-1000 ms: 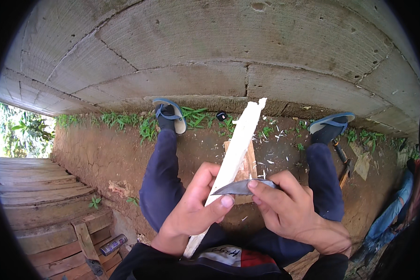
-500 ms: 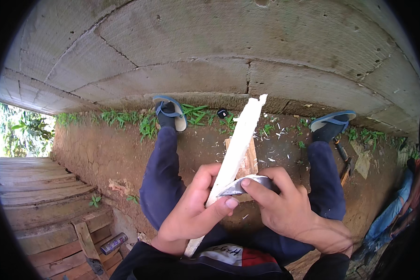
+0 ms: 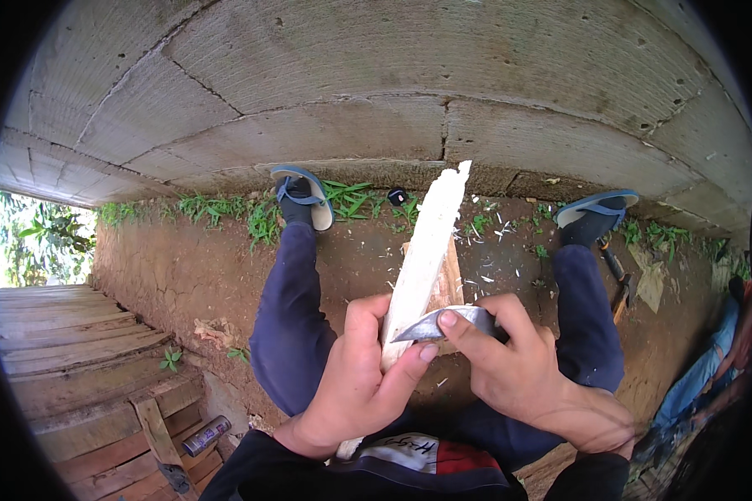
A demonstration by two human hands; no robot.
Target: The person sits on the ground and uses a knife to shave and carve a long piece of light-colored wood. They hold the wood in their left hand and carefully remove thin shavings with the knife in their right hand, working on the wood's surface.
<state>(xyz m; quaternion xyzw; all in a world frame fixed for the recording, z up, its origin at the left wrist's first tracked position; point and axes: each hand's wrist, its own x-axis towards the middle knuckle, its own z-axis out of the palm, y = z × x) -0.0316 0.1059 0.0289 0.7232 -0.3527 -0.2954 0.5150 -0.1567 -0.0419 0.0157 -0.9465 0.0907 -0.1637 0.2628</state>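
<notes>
A long pale strip of wood (image 3: pixel 431 242) with a ragged far end slants up and away in front of me. My left hand (image 3: pixel 355 380) is wrapped round its near part, thumb on the right side. In my right hand (image 3: pixel 518 359) is a short, curved grey knife blade (image 3: pixel 443 323), pinched between thumb and fingers. The blade's pointed end lies across the strip, close to my left thumb tip. Whether it has a handle is hidden by my fingers. Beneath the strip, a flat wooden board (image 3: pixel 449 280) rests on the ground.
White shavings (image 3: pixel 503 225) dot the brown soil. A block wall (image 3: pixel 309 138) stands ahead, with grass along its foot. My sandalled feet are apart. By the right foot lies a dark-handled tool (image 3: pixel 614 265). Wooden planks (image 3: pixel 83 334) and a can (image 3: pixel 206 436) are at left; blue cloth (image 3: pixel 698 367) at right.
The wood strip has shifted slightly left at its far end. My left hand has rolled a little, its thumb now pointing more upward, and the blade has moved slightly up the strip.
</notes>
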